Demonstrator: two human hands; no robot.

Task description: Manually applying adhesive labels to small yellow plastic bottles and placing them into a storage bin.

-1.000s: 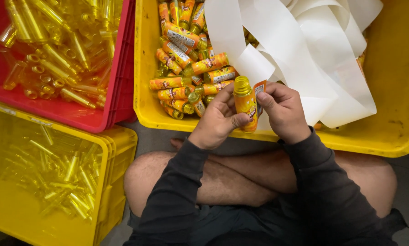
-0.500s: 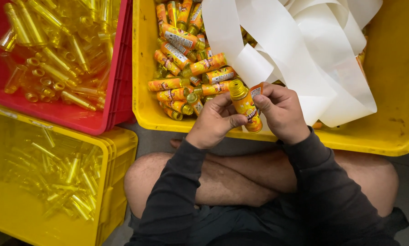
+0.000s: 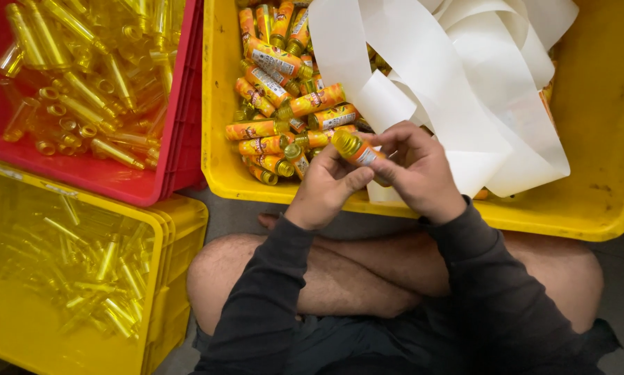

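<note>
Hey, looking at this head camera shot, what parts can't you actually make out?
- Bottle, head view: its lower body and label are covered by the left hand and right hand.
- Yellow crate, head view: the white paper strip hides much of its contents; the frame's top edge cuts off its far end.
- Red crate, head view: cut off at the top and left edges.

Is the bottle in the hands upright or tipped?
Tipped: the bottle lies slanted between left hand and right hand, its neck pointing up-left.

Orange-and-yellow labelled bottle (image 3: pixel 355 149), white paper strip (image 3: pixel 458 83), yellow crate (image 3: pixel 603 201), red crate (image 3: pixel 180 118), black sleeves (image 3: pixel 270 285)
</note>
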